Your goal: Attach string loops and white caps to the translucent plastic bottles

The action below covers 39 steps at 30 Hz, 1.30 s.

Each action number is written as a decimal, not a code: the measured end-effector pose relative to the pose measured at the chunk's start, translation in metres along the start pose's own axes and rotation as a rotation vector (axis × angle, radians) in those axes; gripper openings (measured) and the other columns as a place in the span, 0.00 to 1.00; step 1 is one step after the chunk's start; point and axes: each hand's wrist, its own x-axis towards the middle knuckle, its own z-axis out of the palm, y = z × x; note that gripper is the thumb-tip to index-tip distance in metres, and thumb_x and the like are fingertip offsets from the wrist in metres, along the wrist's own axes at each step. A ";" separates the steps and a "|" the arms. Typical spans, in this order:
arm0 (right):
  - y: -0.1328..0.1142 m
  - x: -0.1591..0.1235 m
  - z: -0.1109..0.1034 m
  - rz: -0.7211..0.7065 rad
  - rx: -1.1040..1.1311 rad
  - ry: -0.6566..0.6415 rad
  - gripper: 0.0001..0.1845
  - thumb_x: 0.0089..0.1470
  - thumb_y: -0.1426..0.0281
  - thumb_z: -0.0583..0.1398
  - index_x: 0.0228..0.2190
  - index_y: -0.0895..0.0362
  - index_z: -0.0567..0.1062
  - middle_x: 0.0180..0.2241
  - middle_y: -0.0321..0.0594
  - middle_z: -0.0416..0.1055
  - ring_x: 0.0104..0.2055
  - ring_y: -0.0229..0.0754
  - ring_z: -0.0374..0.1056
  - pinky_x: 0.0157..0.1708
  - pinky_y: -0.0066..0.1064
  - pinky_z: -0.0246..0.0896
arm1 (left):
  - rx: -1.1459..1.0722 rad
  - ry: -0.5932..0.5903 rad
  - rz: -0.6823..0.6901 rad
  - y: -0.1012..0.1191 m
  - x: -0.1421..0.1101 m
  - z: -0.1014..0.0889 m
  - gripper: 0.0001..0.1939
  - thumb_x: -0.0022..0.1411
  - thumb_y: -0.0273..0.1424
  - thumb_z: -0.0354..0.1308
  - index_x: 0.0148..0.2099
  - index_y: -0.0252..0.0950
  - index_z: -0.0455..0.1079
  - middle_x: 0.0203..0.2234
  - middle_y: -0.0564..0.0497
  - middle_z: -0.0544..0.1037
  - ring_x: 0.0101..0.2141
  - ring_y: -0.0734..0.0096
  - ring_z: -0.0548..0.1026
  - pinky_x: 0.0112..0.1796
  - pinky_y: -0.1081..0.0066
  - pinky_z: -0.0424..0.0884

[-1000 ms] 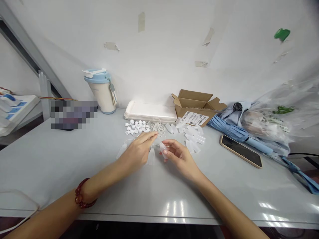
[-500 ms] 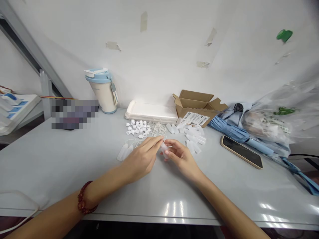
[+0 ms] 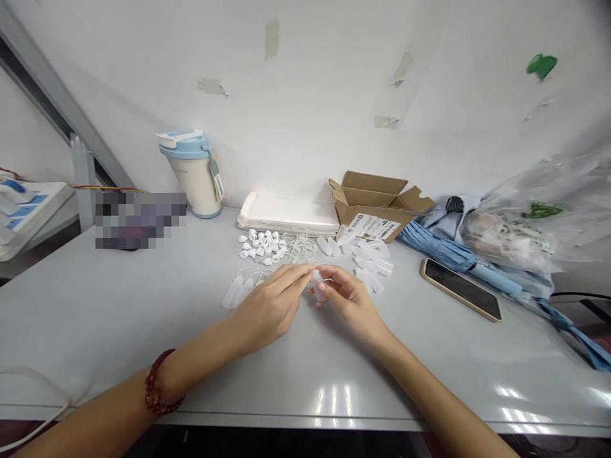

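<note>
My right hand point(image 3: 352, 300) is closed round a small translucent plastic bottle point(image 3: 317, 287), its thumb pressing the side. The bottle stands nearly upright just above the table. At its top, the fingertips of my left hand point(image 3: 272, 308) are pressed together; whatever they pinch is hidden. Beside the left hand lie a few translucent bottles point(image 3: 233, 291) with white cords. Beyond the hands sit a group of white caps point(image 3: 261, 245) and a tangle of white cords point(image 3: 302, 247). More translucent bottles point(image 3: 372, 256) are scattered to the right.
An open cardboard box point(image 3: 370, 207) and a stack of white flat packets point(image 3: 291, 213) stand against the wall. A tumbler point(image 3: 198, 181) is at the back left. A phone point(image 3: 461, 289), a folded blue umbrella point(image 3: 439, 251) and a plastic bag point(image 3: 515, 232) lie on the right.
The bottle in my right hand has tipped more upright. My left fingertips stay at its top, lying slightly flatter over it. The whole view has shifted slightly.
</note>
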 end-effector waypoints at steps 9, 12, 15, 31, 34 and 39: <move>0.000 0.002 -0.001 0.004 0.063 0.052 0.15 0.51 0.61 0.61 0.40 0.54 0.73 0.39 0.40 0.69 0.37 0.41 0.68 0.32 0.33 0.70 | 0.038 -0.040 0.047 0.003 0.000 0.001 0.22 0.61 0.15 0.41 0.57 0.26 0.61 0.55 0.36 0.65 0.57 0.59 0.61 0.55 0.57 0.64; 0.002 0.002 -0.002 -0.001 0.075 0.069 0.15 0.51 0.61 0.61 0.39 0.54 0.73 0.38 0.40 0.68 0.35 0.40 0.68 0.32 0.33 0.70 | 0.049 -0.085 0.054 0.004 0.000 0.001 0.23 0.60 0.15 0.41 0.57 0.26 0.61 0.58 0.35 0.62 0.59 0.57 0.58 0.56 0.57 0.64; 0.003 0.003 -0.003 -0.005 0.098 0.085 0.14 0.51 0.61 0.61 0.39 0.54 0.72 0.37 0.39 0.68 0.34 0.39 0.68 0.32 0.33 0.69 | 0.040 -0.123 0.074 0.005 -0.001 0.000 0.23 0.61 0.15 0.41 0.57 0.26 0.61 0.58 0.35 0.62 0.60 0.57 0.56 0.56 0.57 0.63; -0.004 -0.002 0.004 0.072 0.083 0.133 0.14 0.50 0.61 0.62 0.36 0.55 0.70 0.37 0.37 0.65 0.34 0.40 0.72 0.33 0.32 0.69 | 0.003 0.097 -0.123 0.005 0.002 0.002 0.15 0.63 0.21 0.48 0.52 0.29 0.63 0.46 0.41 0.70 0.47 0.62 0.67 0.47 0.61 0.68; -0.003 -0.002 0.005 0.078 0.081 0.138 0.14 0.50 0.60 0.62 0.36 0.55 0.69 0.36 0.36 0.65 0.33 0.39 0.72 0.32 0.32 0.70 | 0.001 0.092 -0.126 0.005 0.002 0.003 0.14 0.64 0.23 0.50 0.52 0.30 0.63 0.45 0.42 0.70 0.46 0.62 0.67 0.47 0.61 0.68; -0.001 -0.005 0.008 0.056 0.065 0.114 0.14 0.50 0.61 0.62 0.35 0.55 0.68 0.36 0.35 0.64 0.31 0.35 0.70 0.29 0.30 0.71 | -0.019 0.051 -0.129 0.006 0.003 0.004 0.13 0.63 0.23 0.51 0.51 0.31 0.63 0.44 0.43 0.70 0.45 0.63 0.67 0.45 0.62 0.68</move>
